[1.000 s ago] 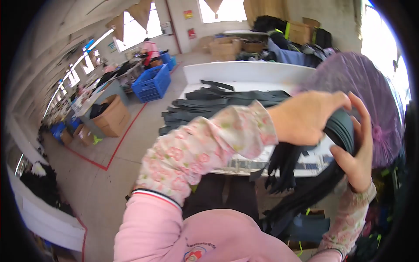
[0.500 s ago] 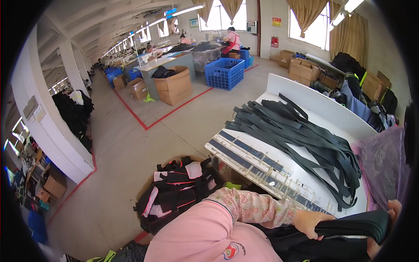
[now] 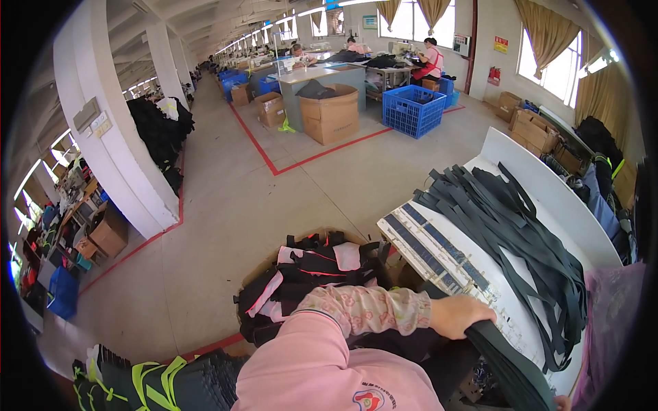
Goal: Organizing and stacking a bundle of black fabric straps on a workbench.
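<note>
My left hand is closed around a bundle of flat dark green-black webbing straps beside the near edge of the white table. A short end of the bundle sticks out beyond my left fist; the rest slopes down to the lower right. There my right hand shows only as a bit of finger at the bundle's far side, apparently gripping it, the remainder cut off by the picture's edge. More loose dark straps lie in a long tangled heap on the white table.
Left of the table stands a carton of black and pink pieces. Black goods with yellow-green straps lie at lower left. Purple sheeting hangs at the table's right. Farther off are a blue crate, a large carton and a white pillar.
My left hand has moved left and up with the bundle, which now slopes downward. My right hand has dropped toward the lower edge. The whole view has shifted, bringing the yellow-green straps further into sight.
</note>
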